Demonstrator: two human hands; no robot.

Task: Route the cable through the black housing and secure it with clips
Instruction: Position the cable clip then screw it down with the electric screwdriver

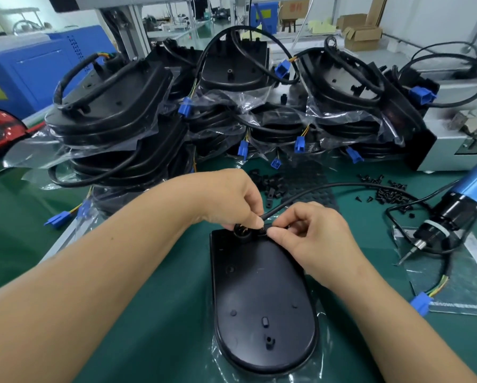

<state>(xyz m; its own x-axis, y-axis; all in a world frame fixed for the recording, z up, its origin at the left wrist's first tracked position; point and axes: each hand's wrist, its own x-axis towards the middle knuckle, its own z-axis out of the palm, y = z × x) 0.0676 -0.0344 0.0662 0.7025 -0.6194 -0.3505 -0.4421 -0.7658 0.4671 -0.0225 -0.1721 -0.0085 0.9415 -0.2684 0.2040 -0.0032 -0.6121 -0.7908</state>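
Left hand (231, 200) pinched the thin black rubber-sheathed cable (314, 190) at the round port on the far end of the flat oval black plastic housing (262, 297), which lay on the green counter (154, 313). Right hand (312, 230), fingers pressed together, pinched a small black clip (262, 233) there. A blue-barrelled electric screwdriver (458, 205) lay rightmost.

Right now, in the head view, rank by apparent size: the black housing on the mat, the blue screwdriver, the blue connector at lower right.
1. Housing, largest, though nearest the camera.
2. Screwdriver, partly cut off by the frame edge.
3. Connector, clearly smallest.
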